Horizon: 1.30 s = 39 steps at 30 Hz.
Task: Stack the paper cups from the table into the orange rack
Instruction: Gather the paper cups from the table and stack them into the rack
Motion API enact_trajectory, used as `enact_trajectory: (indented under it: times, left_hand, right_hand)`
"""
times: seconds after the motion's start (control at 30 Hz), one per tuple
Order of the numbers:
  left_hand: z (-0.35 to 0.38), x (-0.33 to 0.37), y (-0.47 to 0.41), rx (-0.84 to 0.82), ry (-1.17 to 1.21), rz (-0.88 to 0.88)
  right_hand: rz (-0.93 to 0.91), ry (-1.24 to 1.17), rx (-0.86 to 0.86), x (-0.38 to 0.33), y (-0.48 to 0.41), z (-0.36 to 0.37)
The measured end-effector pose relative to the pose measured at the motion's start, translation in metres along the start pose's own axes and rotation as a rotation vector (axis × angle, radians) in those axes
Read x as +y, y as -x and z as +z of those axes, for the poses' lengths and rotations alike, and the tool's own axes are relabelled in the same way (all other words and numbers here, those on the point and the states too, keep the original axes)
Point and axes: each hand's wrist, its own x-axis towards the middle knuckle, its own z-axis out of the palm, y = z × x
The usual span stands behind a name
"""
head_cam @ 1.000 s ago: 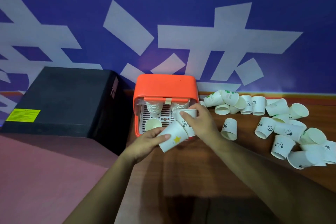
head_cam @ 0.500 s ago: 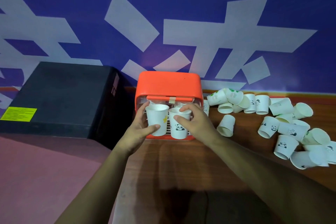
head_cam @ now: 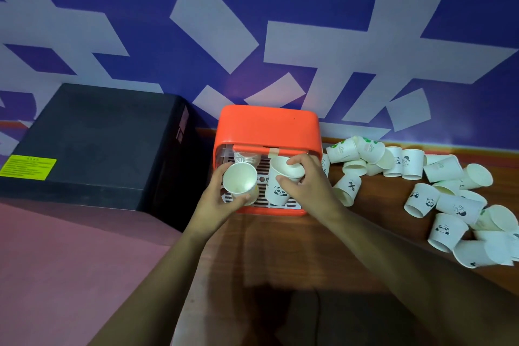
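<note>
The orange rack (head_cam: 268,128) stands at the table's back, its open front facing me, with a white slotted floor inside. My left hand (head_cam: 217,201) grips a white paper cup (head_cam: 241,181) upright at the rack's left opening, its mouth turned toward me. My right hand (head_cam: 306,185) pinches the rim of a panda-printed cup (head_cam: 278,191) that sits in the rack's right half. A stack of cups (head_cam: 247,159) stands deeper inside on the left. Several loose cups (head_cam: 446,205) lie scattered on the table to the right.
A black box (head_cam: 95,143) with a yellow label sits left of the rack, almost touching it. A cup with a percent sign (head_cam: 348,188) lies just right of my right hand. The wooden table (head_cam: 266,261) stretches toward me; a blue patterned wall stands behind.
Both hands have pushed their cups further into the rack's opening. The left cup has tipped so its mouth faces me, and the right cup now sits lower on the rack floor.
</note>
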Motion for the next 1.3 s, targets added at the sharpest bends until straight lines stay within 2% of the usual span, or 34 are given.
enact_trajectory:
  times: [0.23,0.47,0.77,0.93,1.03,1.17,1.3]
  left_hand:
    - [0.009,-0.026,-0.015,-0.026,-0.146,-0.024]
    - [0.009,-0.061,-0.032,-0.084,-0.393,-0.053]
    - [0.002,-0.065,-0.048,-0.275,-0.357,-0.069]
    - [-0.001,-0.067,-0.053,-0.192,-0.382,-0.073]
    - [0.0,-0.069,-0.056,-0.189,-0.37,-0.067]
    - [-0.007,-0.073,-0.065,-0.225,-0.389,-0.032]
    - [-0.012,-0.073,-0.068,-0.259,-0.356,-0.066]
  right_hand:
    - [0.039,0.018,-0.006,0.002,0.004,0.004]
    - [0.077,0.091,-0.007,0.007,0.001,0.015]
    - [-0.013,-0.032,-0.077,0.009,-0.006,0.031]
    - [-0.162,0.155,-0.17,0.014,0.0,0.044]
    - [-0.166,0.225,-0.095,0.013,-0.006,0.05]
    - [-0.187,0.357,-0.128,0.014,-0.015,0.064]
    - [-0.12,0.373,-0.171,0.019,-0.027,0.074]
